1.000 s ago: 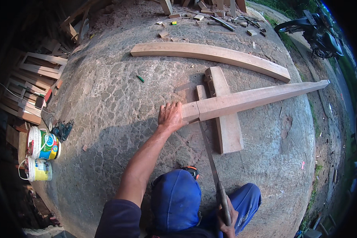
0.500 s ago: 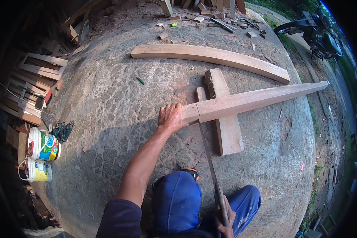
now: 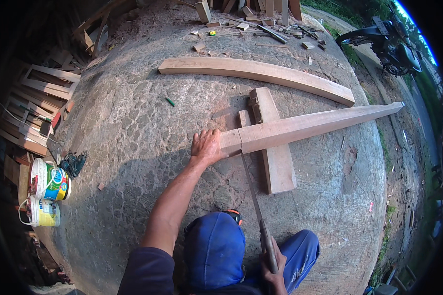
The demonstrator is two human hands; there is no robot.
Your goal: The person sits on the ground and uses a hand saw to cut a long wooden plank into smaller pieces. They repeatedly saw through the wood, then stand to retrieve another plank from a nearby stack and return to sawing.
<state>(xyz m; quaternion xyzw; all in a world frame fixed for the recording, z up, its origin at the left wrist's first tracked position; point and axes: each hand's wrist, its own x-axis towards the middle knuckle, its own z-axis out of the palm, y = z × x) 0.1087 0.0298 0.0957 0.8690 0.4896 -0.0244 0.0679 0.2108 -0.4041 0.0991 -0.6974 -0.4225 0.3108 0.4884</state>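
Observation:
A long pale timber beam (image 3: pixel 310 123) lies across a shorter, thick block (image 3: pixel 278 172), with a cut line near its left end. My left hand (image 3: pixel 206 146) grips that end, fingers curled over it. In my right hand (image 3: pixel 274 265), low in the picture, is the handle of a hand saw (image 3: pixel 252 194); its narrow blade runs up to the beam at the cut line. My blue-clad knees (image 3: pixel 212 246) are below the beam, with a small orange-and-black object (image 3: pixel 235 215) partly hidden behind one.
Another beam (image 3: pixel 253 69) lies beyond, near a small green item (image 3: pixel 170 102) and scattered offcuts (image 3: pixel 307 45). Stacked wooden frames (image 3: pixel 44 88), paint buckets (image 3: pixel 49 179) and a dark bundle (image 3: pixel 74 162) are at left. A motorcycle (image 3: pixel 386 42) stands beyond the concrete's right edge.
My right hand and the saw have slid a little forward toward the beam. My left hand keeps its grip on the beam's end. The whole view has shifted slightly.

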